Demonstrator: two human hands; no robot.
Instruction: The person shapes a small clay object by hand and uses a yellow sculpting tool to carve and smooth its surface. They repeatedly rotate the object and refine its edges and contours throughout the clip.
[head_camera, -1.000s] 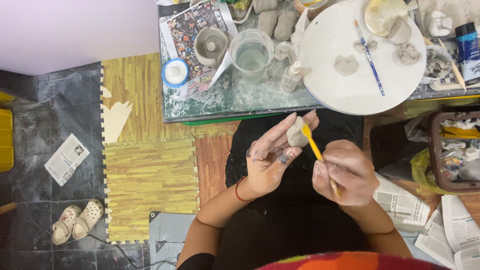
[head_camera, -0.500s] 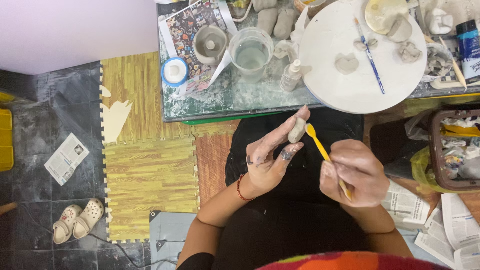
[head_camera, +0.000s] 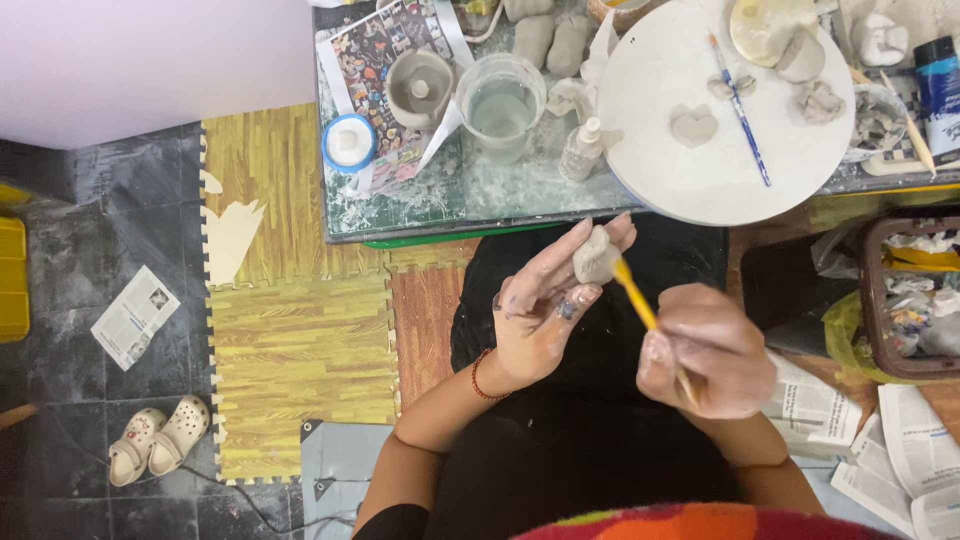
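Head view gives me the person's lap first: a black apron (head_camera: 590, 400) covers it, and I take the small grey clay piece (head_camera: 595, 257) as my landmark. My reading is that the left hand (head_camera: 545, 300) pinches that clay piece between fingertips and thumb, palm turned up, other fingers loosely spread and smeared with grey slip; a red bracelet (head_camera: 478, 372) circles the wrist below the clay piece. Just right of and below the clay piece, the right hand (head_camera: 705, 350) is closed in a fist around a yellow-handled tool (head_camera: 640, 303), whose tip touches the clay piece's right side. Well left of the clay piece I see yellow foam floor mats (head_camera: 300, 340), a pair of pale clogs (head_camera: 160, 438) and a folded newspaper (head_camera: 135, 315) on dark tiles. Right of it stands a brown basket (head_camera: 880, 300) with loose newspaper sheets (head_camera: 900, 440) beneath. Beyond the clay piece is the glass table (head_camera: 450, 195): a clear cup of cloudy water (head_camera: 500, 95) directly above it, a grey clay pot (head_camera: 420, 85) and a blue-rimmed lid (head_camera: 348, 143) further left, a small squeeze bottle (head_camera: 582, 150) near. Up and right of the clay piece lies a round white board (head_camera: 680, 170) carrying a heart-shaped clay piece (head_camera: 694, 126) and a blue brush (head_camera: 740, 110).
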